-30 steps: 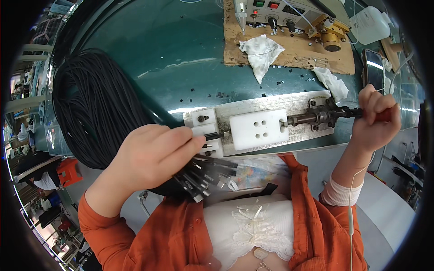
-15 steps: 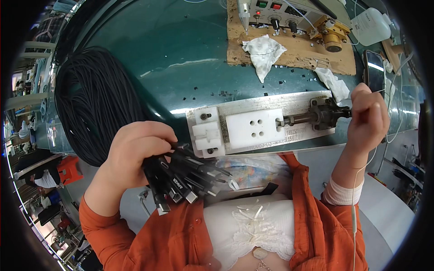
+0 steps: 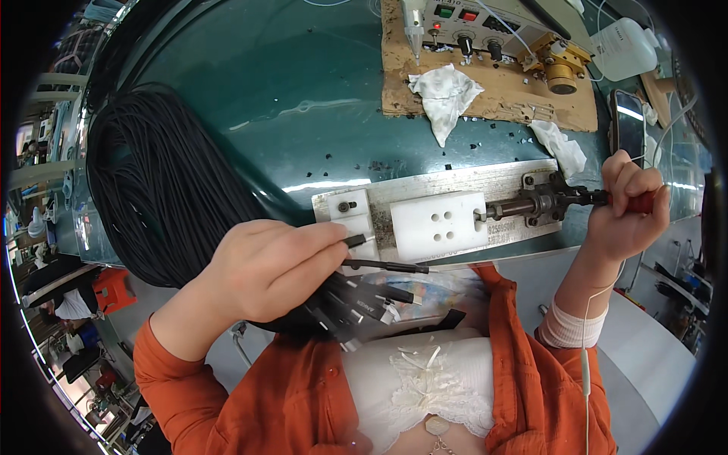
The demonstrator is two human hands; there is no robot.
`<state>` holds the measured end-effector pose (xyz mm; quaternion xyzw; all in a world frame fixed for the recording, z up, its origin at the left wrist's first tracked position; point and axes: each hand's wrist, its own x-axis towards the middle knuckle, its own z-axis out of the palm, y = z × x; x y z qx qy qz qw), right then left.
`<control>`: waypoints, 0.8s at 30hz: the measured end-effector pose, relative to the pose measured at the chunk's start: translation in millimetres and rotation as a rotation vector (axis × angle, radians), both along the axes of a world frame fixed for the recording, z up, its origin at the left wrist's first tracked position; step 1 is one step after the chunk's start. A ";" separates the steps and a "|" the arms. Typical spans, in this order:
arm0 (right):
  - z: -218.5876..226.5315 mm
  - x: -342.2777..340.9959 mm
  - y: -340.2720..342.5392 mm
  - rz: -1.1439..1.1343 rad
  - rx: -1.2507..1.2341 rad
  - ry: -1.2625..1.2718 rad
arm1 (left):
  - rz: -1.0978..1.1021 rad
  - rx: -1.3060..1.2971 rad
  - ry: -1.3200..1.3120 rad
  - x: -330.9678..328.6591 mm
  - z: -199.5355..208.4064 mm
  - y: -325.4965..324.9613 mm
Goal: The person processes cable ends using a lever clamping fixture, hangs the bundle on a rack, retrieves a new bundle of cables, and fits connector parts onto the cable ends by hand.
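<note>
My left hand [image 3: 273, 269] is closed around a bunch of black cables, whose connector ends [image 3: 371, 303] with metal plugs fan out below the fingers, partly blurred. One black connector [image 3: 354, 240] sticks out from my fingertips, over the fixed white block [image 3: 355, 212] at the left end of a metal fixture plate [image 3: 447, 178]. On the right, my right hand [image 3: 626, 197] grips the red handle [image 3: 643, 202] of a toggle clamp [image 3: 542, 202]. The clamp's rod reaches a white sliding block [image 3: 417, 227] with several holes, which stands apart from the fixed block.
A large coil of black cable [image 3: 159, 174] lies on the green tabletop [image 3: 303, 76] at left. Behind the fixture are a control box [image 3: 485, 26] on cardboard [image 3: 398, 91], crumpled white wipes [image 3: 447, 98], a phone [image 3: 627, 125] and a white plastic bottle [image 3: 626, 49]. Dark scraps dot the table.
My left hand has moved right with the cables, bringing one connector over the fixed block. My right hand has shifted slightly right, showing the red handle, and the sliding block sits slightly farther right.
</note>
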<state>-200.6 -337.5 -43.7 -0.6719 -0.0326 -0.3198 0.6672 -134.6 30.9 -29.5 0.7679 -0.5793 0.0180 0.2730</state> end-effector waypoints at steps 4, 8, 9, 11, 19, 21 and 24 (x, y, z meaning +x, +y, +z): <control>-0.1 -0.4 -3.4 0.023 0.034 -0.023 | 0.014 0.074 0.053 0.8 4.6 -10.8; 0.1 -1.1 -4.6 -0.017 0.148 -0.009 | 0.045 0.120 0.074 -2.8 8.9 -10.1; 0.8 -3.7 -2.1 -0.022 0.108 -0.004 | 0.054 0.132 0.067 -5.5 8.1 -7.5; 4.3 -2.3 22.2 -0.007 -0.645 0.113 | 0.066 0.150 0.058 -7.2 8.9 -3.9; 3.0 -2.6 4.6 0.054 -0.151 0.027 | 0.037 -0.107 0.050 -1.8 1.8 6.1; 5.6 -4.5 -7.1 0.114 0.021 0.017 | 0.072 0.192 0.128 -1.8 21.4 5.6; 4.0 -5.3 -17.6 0.160 0.259 0.007 | 0.121 0.378 0.192 -5.3 33.0 2.1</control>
